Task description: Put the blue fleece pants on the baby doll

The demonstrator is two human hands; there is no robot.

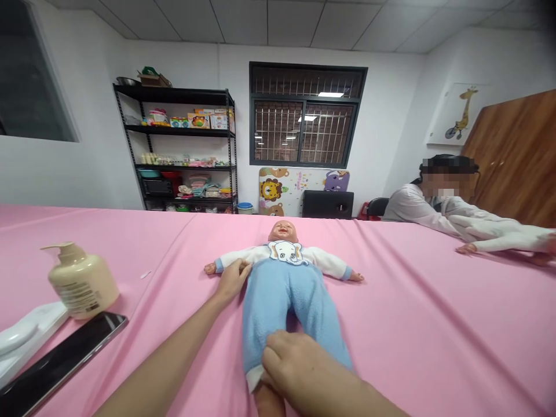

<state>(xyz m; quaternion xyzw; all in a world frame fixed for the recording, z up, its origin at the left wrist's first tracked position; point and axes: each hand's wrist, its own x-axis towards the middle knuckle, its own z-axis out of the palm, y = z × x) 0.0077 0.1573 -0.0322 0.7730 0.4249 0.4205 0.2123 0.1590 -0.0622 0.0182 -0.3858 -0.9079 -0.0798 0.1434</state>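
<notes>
A baby doll [284, 272] lies on its back on the pink sheet [412, 313], head away from me, in a white top with an elephant bib and light blue trousers. My left hand [232, 280] grips the waistband of the trousers at the doll's side, under its outstretched arm. My right hand [295, 365] pinches the cuff of one trouser leg near the doll's foot, close to me. The foot is partly hidden under my hand.
A cream pump bottle [80, 281] stands at the left, beside a black phone [61, 362] and a white object [21, 336]. Another person [438, 200] leans on the far right of the surface, arms stretched out. A black shelf unit [182, 150] lines the back wall.
</notes>
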